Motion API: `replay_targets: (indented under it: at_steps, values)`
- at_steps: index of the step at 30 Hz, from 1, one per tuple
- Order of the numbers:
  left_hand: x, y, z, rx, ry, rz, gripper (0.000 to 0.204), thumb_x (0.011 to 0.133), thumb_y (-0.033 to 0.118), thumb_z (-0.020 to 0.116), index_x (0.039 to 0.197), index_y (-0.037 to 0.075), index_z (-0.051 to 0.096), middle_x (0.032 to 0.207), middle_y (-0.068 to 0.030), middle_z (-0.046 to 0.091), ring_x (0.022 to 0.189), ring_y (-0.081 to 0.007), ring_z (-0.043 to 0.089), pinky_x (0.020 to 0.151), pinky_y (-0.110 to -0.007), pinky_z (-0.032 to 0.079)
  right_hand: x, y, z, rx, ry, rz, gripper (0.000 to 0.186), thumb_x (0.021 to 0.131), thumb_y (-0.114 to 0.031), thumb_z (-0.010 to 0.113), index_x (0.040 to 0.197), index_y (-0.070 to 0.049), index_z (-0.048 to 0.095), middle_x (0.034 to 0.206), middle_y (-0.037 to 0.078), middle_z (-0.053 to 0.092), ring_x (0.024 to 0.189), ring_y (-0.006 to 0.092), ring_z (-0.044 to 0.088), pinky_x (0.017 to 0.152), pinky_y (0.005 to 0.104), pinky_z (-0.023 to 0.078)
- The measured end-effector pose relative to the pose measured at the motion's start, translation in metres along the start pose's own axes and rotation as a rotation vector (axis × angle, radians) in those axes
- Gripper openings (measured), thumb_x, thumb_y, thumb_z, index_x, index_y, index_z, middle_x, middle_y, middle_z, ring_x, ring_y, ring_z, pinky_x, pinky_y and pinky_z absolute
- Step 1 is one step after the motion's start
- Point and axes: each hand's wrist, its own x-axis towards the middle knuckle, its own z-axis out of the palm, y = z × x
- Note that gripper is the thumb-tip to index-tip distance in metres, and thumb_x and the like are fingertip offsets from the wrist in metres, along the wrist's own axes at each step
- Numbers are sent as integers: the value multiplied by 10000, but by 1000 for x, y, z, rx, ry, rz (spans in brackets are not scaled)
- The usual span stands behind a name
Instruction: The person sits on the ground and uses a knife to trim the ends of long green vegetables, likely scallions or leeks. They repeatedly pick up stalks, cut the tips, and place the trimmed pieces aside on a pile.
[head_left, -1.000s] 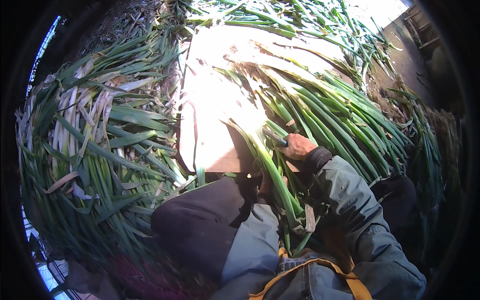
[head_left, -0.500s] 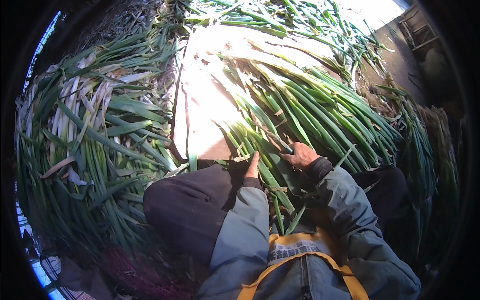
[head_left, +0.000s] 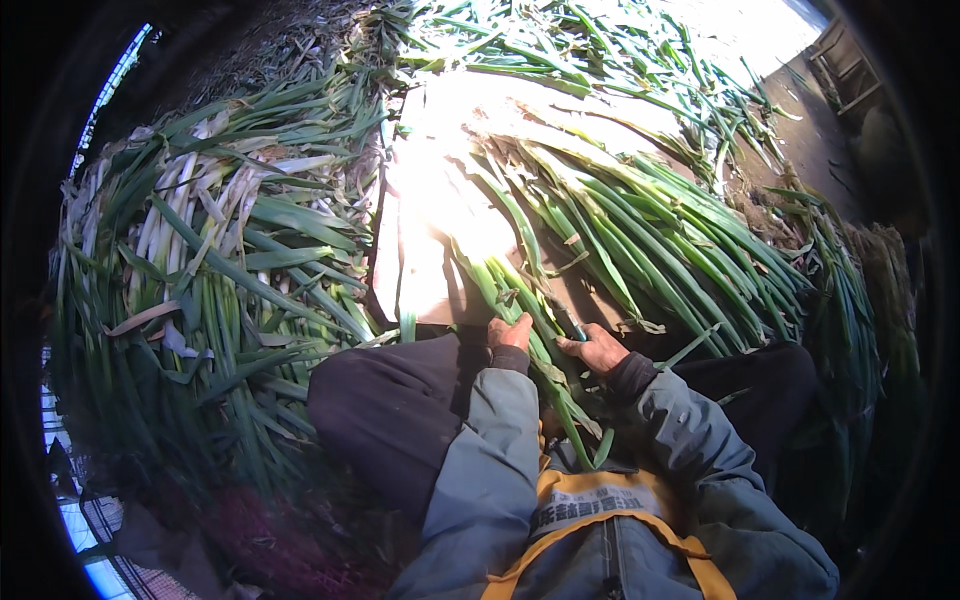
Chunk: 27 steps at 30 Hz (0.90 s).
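My left hand (head_left: 510, 335) is closed around a small bunch of long green onions (head_left: 490, 285), whose leaf ends hang down over my lap. In my right hand (head_left: 597, 350) is a slim knife (head_left: 570, 322) with a dark bluish handle, pointing away from me along the right side of that bunch. Glare and leaves make its blade hard to see. Just beyond my right hand, a larger heap of green onions (head_left: 650, 225) lies on a pale board (head_left: 415, 270), roots toward the far left and leaves toward the near right.
At the left rises a big pile of green onions (head_left: 200, 260) with white stalks. More loose leaves (head_left: 560, 45) spread past the board's far edge. Further bunches (head_left: 840, 290) hang at the right, near a frame-like object (head_left: 848, 65). Strong sunlight washes out part of the board.
The bunch has come away from the larger heap, baring a strip of board between them. My left fingers have closed around it. The knife and right hand have shifted slightly nearer.
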Motion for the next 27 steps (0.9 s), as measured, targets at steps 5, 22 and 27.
replay_targets:
  at_steps: [5, 22, 27]
  values:
    - [5, -8, -1, -205, 3, -154, 1187, 684, 745, 765, 1353, -187, 462, 1380, -287, 542, 1299, -336, 515, 1103, -368, 380, -2, -8, 6, 119, -31, -23, 417, 920, -344, 690, 984, 68, 686, 796, 116, 685, 731, 195, 615, 708, 367, 472]
    - [-44, 10, -25, -875, -831, -259, 492, 873, 483, 721, 1107, 65, 611, 921, -103, 700, 743, -254, 688, 705, -425, 595, 38, 13, -10, -373, 206, -259, 468, 901, -484, 631, 1001, -36, 723, 864, 237, 698, 859, 397, 677, 792, 470, 510]
    - [-60, 32, -52, -743, -855, -276, 496, 933, 426, 663, 1269, 81, 544, 1109, -134, 686, 817, -253, 674, 762, -420, 593, 38, 18, -25, -259, 201, -206, 520, 922, -480, 616, 1071, 9, 715, 934, 281, 698, 930, 418, 676, 864, 483, 493]
